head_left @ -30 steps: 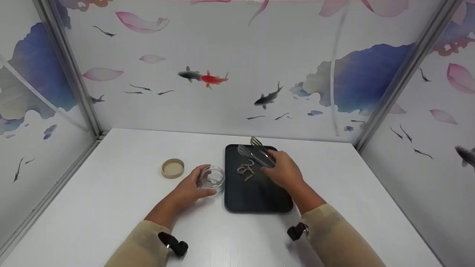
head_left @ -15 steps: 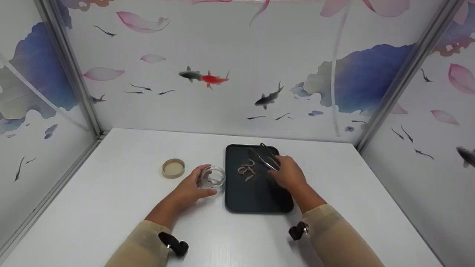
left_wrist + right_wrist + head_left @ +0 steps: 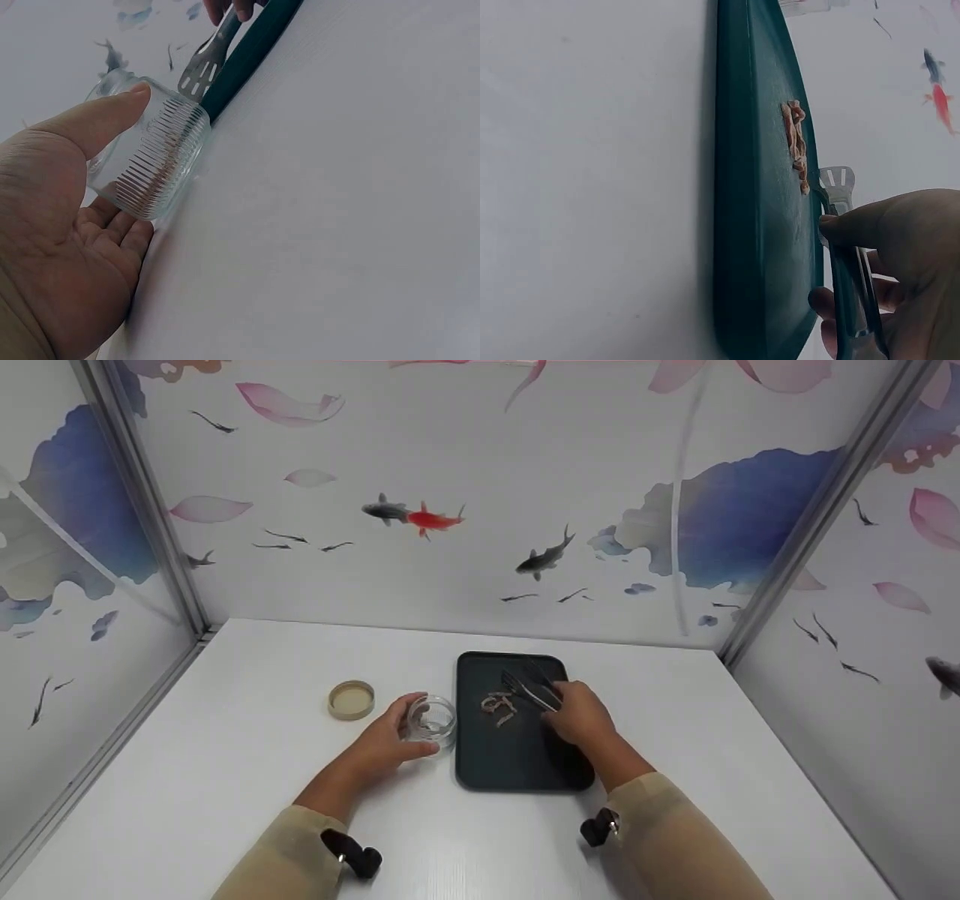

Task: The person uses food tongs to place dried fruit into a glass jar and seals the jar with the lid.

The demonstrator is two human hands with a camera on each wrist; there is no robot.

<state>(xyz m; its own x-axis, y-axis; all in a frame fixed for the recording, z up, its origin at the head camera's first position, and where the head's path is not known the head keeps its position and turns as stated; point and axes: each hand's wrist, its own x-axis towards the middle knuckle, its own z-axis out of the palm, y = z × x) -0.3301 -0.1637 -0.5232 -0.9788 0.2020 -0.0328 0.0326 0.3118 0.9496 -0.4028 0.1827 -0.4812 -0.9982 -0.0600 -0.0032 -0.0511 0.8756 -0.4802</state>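
Note:
My left hand [image 3: 385, 736] curls round a clear glass jar [image 3: 433, 720] standing on the table against the tray's left side. The left wrist view shows the jar's ribbed wall [image 3: 161, 161] between thumb and fingers. Over the dark tray [image 3: 517, 769], my right hand [image 3: 585, 716] grips metal tongs [image 3: 536, 690] with slotted ends. Several brown, twisted dried strips [image 3: 498, 706] lie on the tray, just left of and nearer than the tong ends. In the right wrist view the tongs [image 3: 851, 277] are apart at the tips, with nothing seen between them.
A round gold-coloured lid [image 3: 351, 700] lies on the white table [image 3: 247, 750], left of the jar. Printed wall panels [image 3: 480, 450] enclose the table at the back and both sides.
My right hand has lowered the tongs towards the tray and drawn them slightly right and nearer. The left hand and jar have stayed in place.

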